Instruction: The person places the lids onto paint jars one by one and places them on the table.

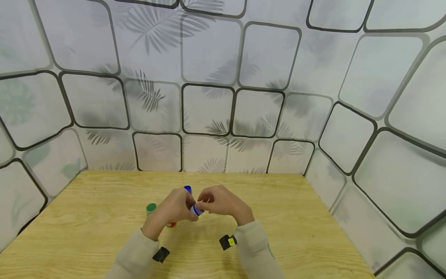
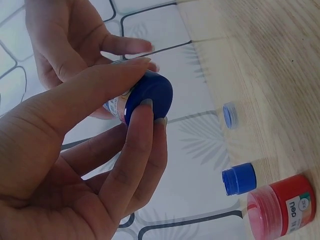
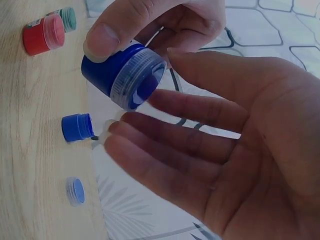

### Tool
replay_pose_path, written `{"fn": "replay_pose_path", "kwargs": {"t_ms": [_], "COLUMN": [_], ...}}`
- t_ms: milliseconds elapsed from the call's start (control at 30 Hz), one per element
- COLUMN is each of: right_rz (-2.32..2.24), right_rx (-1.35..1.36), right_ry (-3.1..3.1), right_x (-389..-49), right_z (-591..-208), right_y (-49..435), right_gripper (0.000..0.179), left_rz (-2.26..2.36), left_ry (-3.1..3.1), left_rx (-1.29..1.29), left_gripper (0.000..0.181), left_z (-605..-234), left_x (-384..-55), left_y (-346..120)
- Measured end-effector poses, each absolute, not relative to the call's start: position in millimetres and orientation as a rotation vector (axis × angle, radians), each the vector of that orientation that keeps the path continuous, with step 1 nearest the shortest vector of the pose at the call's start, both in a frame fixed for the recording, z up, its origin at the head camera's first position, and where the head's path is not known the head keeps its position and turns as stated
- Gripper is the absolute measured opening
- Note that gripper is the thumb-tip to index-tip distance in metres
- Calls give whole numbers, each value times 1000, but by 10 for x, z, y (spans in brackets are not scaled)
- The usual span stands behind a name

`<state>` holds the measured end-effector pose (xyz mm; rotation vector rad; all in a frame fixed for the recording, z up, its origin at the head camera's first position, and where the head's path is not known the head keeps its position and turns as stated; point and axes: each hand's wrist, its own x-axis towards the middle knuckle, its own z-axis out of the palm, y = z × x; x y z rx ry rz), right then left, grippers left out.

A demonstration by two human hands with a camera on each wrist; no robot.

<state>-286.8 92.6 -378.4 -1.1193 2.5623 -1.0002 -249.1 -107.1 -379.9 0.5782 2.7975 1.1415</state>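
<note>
My left hand (image 1: 174, 205) grips a blue paint jar (image 3: 102, 77), thumb on one side and fingers around its base, holding it tilted above the table. A clear ribbed lid (image 3: 125, 82) sits on the jar and faces my right hand (image 1: 223, 199). In the right wrist view, the right hand's fingers spread loosely around that lid, its thumb tip by the rim; whether they touch it is hard to tell. Beyond the hands, a smaller blue jar (image 2: 240, 179) stands uncovered on the table. Near it lies a small clear lid (image 2: 230, 115).
A red paint jar (image 2: 295, 205) with a clear lid stands on the wooden table (image 1: 296, 232), left of the hands. Beside it is a green-topped jar (image 1: 151, 208). Patterned cloth walls (image 1: 209, 112) border the table at the back and sides.
</note>
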Motion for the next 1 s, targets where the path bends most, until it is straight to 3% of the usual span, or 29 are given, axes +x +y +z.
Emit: {"fn": "replay_pose_path", "kwargs": {"t_ms": [467,1000], "right_rz": [-1114,-1005], "right_rx": [-1135,-1125], "right_ry": [2448,2533], "right_x": [-2855,-2836], "right_z": [-3777,-3756], "right_y": [927,923], "right_gripper": [23,15], "left_rz": [1111,1125], "left_ry": [2824,2800], "left_rx": [608,640], "left_gripper": [14,11], "left_z": [-3805,-3820], "left_x": [-2504,-2508], "left_y": [-1077,-1075]}}
